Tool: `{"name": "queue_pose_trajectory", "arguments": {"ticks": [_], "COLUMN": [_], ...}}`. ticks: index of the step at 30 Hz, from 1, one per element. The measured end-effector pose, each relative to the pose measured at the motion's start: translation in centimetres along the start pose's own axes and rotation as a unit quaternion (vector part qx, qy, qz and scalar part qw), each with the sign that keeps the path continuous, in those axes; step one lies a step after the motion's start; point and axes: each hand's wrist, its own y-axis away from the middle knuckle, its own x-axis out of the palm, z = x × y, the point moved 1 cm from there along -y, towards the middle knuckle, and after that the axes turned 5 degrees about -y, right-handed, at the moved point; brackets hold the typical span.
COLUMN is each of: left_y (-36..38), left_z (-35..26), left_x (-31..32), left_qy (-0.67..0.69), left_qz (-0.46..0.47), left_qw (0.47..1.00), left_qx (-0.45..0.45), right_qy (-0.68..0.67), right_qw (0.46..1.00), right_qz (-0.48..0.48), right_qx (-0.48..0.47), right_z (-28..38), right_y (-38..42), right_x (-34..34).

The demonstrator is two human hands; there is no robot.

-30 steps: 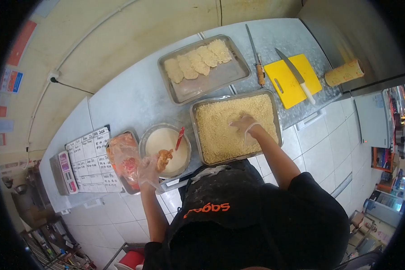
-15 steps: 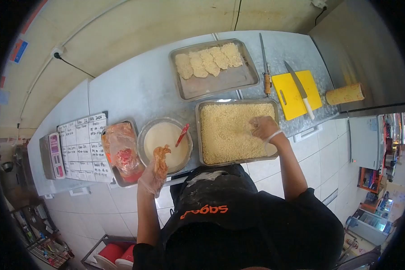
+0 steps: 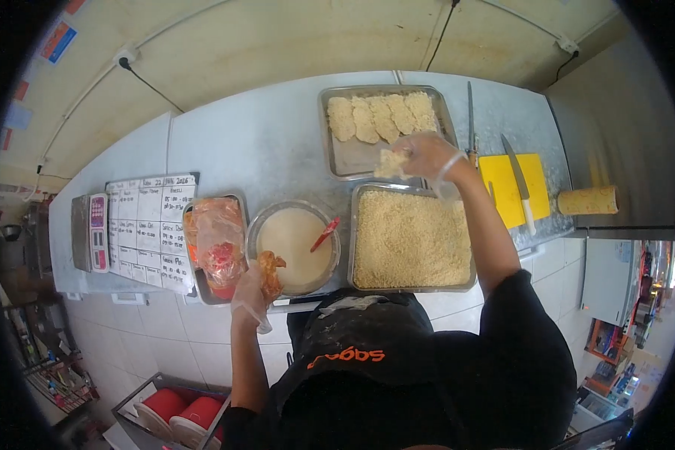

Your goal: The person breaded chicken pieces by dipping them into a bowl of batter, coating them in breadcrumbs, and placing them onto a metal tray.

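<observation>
Gloved in clear plastic, my left hand (image 3: 253, 295) holds a piece of reddish marinated meat (image 3: 271, 273) by the near rim of a bowl of pale batter (image 3: 298, 244), in which a red-handled utensil (image 3: 325, 234) leans. My right hand (image 3: 425, 156), also gloved, grips a crumb-coated piece (image 3: 391, 163) above the gap between two trays. The near tray (image 3: 412, 240) is filled with pale crumbs. On the far metal tray (image 3: 352, 159) several flat coated pieces (image 3: 382, 118) lie in a row.
A yellow cutting board (image 3: 536, 191) with a knife (image 3: 519, 178) lies right, beside a sharpening rod (image 3: 471, 112) and a yellowish roll (image 3: 587, 201). Left are a tray of bagged meat (image 3: 219, 244), a written whiteboard (image 3: 151, 232) and a scale (image 3: 90, 234). Red-lidded containers (image 3: 180, 409) stand below.
My right hand has lifted from the crumbs and moved toward the far tray, now with a coated piece showing in it. My left hand still holds the meat. The view has shifted slightly.
</observation>
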Motion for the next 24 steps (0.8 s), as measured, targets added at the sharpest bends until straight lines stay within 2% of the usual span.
{"name": "queue_pose_trajectory", "arguments": {"ticks": [3,6,9,10,12,15,18,20,22,23,24], "left_y": [-0.5,0.2,0.0,-0.3,-0.1,-0.6,-2.4,-3.5,-4.2,-4.7,-4.9], "left_z": [0.5,-0.7,-1.2,-1.4,-2.7,-4.4,-4.1,-3.6,-3.5,-3.6,-3.6], "left_x": [-2.0,-1.6,-2.0,-2.0,-0.8,1.0,0.0,-0.7,-0.5,-0.4,-0.2], "left_qy": [-0.232,-0.315,-0.429,-0.463,-0.455,-0.481,-0.530,-0.539,-0.517,-0.550,-0.577], "left_qz": [0.007,0.019,0.040,0.047,0.060,0.058,0.011,-0.026,-0.058,-0.084,-0.093], "left_qw": [0.971,0.947,0.900,0.884,0.888,0.873,0.844,0.832,0.829,0.780,0.759], "left_qx": [0.050,0.057,0.058,0.048,0.037,0.059,0.080,0.126,0.205,0.288,0.287], "right_qy": [0.007,-0.038,-0.021,0.013,0.078,0.085,0.095,0.051,0.178,0.167,0.155], "right_qw": [0.996,0.981,0.963,0.970,0.977,0.983,0.992,0.968,0.921,0.926,0.930], "right_qz": [0.088,0.190,0.269,0.244,0.191,0.159,0.078,0.019,0.047,0.069,0.092], "right_qx": [0.002,-0.026,0.000,-0.019,-0.059,0.029,0.014,-0.243,-0.344,-0.332,-0.320], "right_z": [0.1,-1.8,-3.4,-4.9,-7.3,-3.0,-0.2,0.5,7.1,7.7,7.6], "right_y": [-5.9,-12.2,-17.3,-19.0,-21.4,-18.9,-16.0,-12.8,-7.5,-5.8,-4.6], "right_x": [1.3,4.1,7.3,8.8,11.4,9.4,10.8,14.3,14.7,16.9,19.5]}}
